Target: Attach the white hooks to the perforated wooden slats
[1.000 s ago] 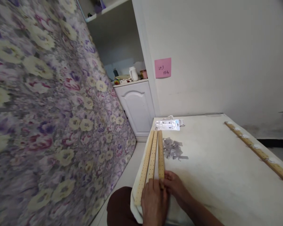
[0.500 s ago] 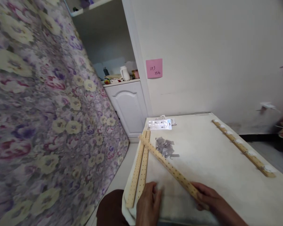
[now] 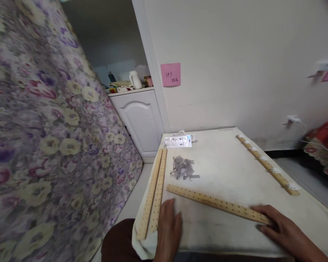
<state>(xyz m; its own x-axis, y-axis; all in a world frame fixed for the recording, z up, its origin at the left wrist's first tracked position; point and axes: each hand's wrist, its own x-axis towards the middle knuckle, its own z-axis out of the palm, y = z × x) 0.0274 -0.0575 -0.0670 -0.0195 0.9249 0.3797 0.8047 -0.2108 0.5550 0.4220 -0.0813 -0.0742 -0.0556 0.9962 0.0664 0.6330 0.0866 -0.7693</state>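
Note:
A perforated wooden strip [image 3: 215, 202] lies slantwise over the cloth-covered table, its right end in my right hand [image 3: 280, 227], whose fingers are closed on it. My left hand [image 3: 168, 229] is beside the near ends of two more perforated strips, the outer one [image 3: 149, 203] and the inner one [image 3: 159, 189]. Its thumb and fingers are apart and nothing shows between them. Beyond the held strip sits a pile of small grey plastic packets with metal pieces [image 3: 182, 168]. At the right edge of the table rests a wooden strip with several white round pieces [image 3: 268, 165].
Clear packaging [image 3: 177, 141] lies at the table's far left corner. A white table cloth [image 3: 221, 163] covers the top. To the left hang a floral curtain [image 3: 57, 145] and a white cabinet [image 3: 140, 120]. A pink note [image 3: 171, 74] is on the wall.
The held strip has swung away from the two left strips and moved right and nearer with my right hand. My left hand's fingers have spread and reach slightly farther forward.

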